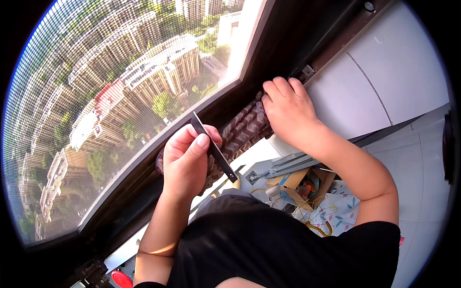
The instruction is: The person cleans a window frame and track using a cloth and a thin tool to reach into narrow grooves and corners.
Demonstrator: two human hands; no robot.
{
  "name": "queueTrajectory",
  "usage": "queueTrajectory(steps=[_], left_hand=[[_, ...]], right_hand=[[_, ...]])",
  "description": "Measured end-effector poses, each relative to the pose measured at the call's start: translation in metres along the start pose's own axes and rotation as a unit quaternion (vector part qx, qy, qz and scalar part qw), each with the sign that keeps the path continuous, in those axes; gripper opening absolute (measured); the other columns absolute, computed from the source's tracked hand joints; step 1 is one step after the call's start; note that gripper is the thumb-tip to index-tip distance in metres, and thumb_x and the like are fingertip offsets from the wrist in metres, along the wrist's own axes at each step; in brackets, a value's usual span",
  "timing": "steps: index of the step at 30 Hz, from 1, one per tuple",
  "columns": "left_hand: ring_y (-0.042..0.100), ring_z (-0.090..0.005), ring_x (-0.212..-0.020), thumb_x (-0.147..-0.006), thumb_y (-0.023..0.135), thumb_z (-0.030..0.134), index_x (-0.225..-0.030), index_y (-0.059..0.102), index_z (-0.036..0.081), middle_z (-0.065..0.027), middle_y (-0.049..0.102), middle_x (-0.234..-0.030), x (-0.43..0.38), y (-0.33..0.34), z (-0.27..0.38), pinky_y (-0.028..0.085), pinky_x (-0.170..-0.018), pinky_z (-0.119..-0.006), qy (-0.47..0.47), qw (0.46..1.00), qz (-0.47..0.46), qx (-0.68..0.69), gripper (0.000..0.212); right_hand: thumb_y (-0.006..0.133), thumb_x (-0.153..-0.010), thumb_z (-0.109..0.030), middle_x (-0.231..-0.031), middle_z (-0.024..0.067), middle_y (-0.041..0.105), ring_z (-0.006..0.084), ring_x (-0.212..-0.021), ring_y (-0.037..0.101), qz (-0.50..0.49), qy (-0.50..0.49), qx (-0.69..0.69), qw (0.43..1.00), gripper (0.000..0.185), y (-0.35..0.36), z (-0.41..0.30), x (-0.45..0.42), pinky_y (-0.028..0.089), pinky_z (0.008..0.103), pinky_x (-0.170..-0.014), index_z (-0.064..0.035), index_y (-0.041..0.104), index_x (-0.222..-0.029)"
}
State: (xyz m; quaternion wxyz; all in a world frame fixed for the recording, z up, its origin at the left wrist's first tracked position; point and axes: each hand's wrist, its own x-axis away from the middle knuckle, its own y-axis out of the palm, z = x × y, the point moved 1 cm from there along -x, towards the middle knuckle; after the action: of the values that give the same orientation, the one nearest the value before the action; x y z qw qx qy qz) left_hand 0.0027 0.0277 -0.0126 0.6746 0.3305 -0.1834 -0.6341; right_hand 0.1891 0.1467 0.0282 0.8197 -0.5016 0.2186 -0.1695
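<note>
Between the thumb and fingers of my left hand (187, 158) is a flat black strip (218, 153) with a pale edge and a small hole near its lower end. It slants across in front of the window's lower frame. My right hand (290, 109) rests with curled fingers at the upper end of a rolled or bunched zigzag-patterned cloth (243, 124). Its fingertips reach the dark window frame (266, 61), and its thumb is hidden. The cloth lies along the sill and passes behind my left hand.
A mesh screen (144, 90) covers the window, with buildings and trees far below. White panels (371, 75) stand on the right. Below are an open cardboard box (299, 183), a floral sheet (344, 205), thin wires and a yellow hooked handle (322, 230). A red round object (121, 279) lies at lower left.
</note>
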Motion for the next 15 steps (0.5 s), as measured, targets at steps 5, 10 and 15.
queueTrajectory(steps=[5, 10, 15], left_hand=[[0.053, -0.0157, -0.089, -0.088, 0.059, 0.011, -0.087, 0.058, 0.002, -0.0096, 0.061, -0.092, -0.003, 0.002, -0.001, 0.038, -0.084, -0.029, 0.003, 1.000, -0.007, -0.002, 0.009], [0.054, -0.0159, -0.089, -0.088, 0.059, 0.010, -0.088, 0.058, 0.002, -0.0098, 0.060, -0.092, 0.000, 0.002, 0.000, 0.038, -0.085, -0.030, 0.001, 1.000, 0.001, -0.005, 0.008], [0.054, -0.0164, -0.089, -0.088, 0.059, 0.010, -0.088, 0.058, 0.001, -0.0103, 0.060, -0.092, -0.001, 0.004, 0.000, 0.038, -0.085, -0.030, -0.002, 1.000, 0.006, -0.007, 0.009]], right_hand=[[0.059, -0.065, -0.005, -0.097, 0.0100, 0.053, 0.0252, -0.099, 0.044, -0.040, 0.032, 0.004, 0.999, 0.013, 0.007, -0.007, -0.010, 0.034, 0.0346, -0.087, -0.0026, 0.063, -0.076], [0.058, -0.066, -0.001, -0.095, 0.0117, 0.053, 0.0275, -0.096, 0.045, 0.038, 0.063, -0.103, 0.992, 0.012, 0.011, -0.016, -0.004, 0.037, 0.0362, -0.082, -0.0013, 0.060, -0.078], [0.056, -0.069, -0.001, -0.099, 0.0107, 0.052, 0.0282, -0.095, 0.047, 0.094, 0.063, -0.264, 0.958, 0.018, 0.015, -0.042, 0.000, 0.040, 0.0391, -0.081, -0.0020, 0.058, -0.086]])
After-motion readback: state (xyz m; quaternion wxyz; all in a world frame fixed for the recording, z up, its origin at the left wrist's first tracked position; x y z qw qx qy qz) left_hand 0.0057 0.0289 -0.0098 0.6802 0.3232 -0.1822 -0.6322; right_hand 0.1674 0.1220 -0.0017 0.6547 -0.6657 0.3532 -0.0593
